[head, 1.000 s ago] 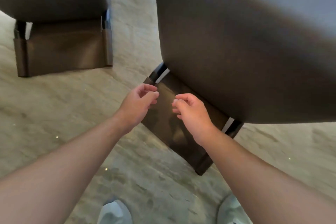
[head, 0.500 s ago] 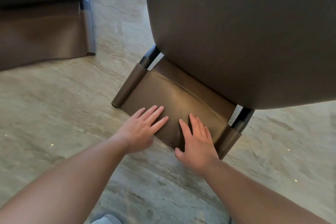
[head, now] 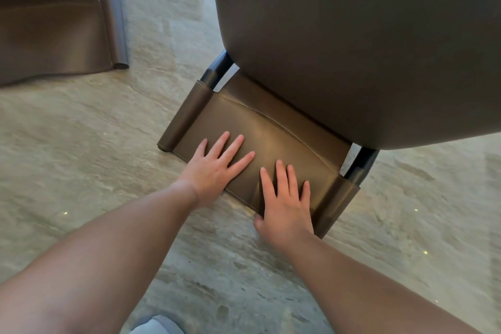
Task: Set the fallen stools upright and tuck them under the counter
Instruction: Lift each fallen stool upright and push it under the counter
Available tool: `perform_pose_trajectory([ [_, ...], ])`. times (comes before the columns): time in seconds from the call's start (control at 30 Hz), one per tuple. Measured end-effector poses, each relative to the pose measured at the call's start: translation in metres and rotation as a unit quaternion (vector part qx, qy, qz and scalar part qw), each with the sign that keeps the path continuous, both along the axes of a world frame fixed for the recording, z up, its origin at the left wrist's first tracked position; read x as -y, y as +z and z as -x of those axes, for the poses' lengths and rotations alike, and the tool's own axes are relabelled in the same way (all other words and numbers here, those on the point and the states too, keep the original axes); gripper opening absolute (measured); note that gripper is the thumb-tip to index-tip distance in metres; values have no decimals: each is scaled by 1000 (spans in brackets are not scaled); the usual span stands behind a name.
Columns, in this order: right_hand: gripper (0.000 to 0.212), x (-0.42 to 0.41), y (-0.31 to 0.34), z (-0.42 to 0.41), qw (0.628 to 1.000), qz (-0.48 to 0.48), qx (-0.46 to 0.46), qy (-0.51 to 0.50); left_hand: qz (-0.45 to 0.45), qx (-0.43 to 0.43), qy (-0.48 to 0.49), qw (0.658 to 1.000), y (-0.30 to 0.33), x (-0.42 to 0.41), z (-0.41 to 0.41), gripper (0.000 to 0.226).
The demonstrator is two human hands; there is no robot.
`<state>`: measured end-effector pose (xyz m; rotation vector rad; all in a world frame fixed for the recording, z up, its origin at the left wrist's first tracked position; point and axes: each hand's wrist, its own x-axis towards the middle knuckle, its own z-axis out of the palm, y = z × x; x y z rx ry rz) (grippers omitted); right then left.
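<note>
stool [head: 352, 43] on marble floor [head: 67, 144], backrest [head: 271, 144] nearest camera | left hand [head: 217, 168] flat, fingers spread on backrest | right hand [head: 284, 203] flat beside it, thumb at lower edge | 2nd stool [head: 54, 30] top left

Smooth stitched leather backrest [head: 271, 144], glossy dark metal posts [head: 218, 69], veined stone floor [head: 81, 144].

A pale beige, veined stone floor [head: 81, 144] carries two brown leather stools: one at twelve to two o'clock [head: 352, 49], another at ten o'clock [head: 51, 35], well apart.
</note>
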<state>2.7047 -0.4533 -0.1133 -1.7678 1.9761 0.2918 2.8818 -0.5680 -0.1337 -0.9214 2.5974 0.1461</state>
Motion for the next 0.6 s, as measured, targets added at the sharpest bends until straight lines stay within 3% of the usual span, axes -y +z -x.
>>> perform_pose_trajectory([
  [0.23, 120, 0, -8, -6, 1000, -6, -28, -10, 1, -10, -76, 997, 6, 8, -6, 99],
  [0.6, 119, -1, -4, -5, 999, -18, -23, 18, 13, -3, -121, 993, 13, 8, -9, 94],
])
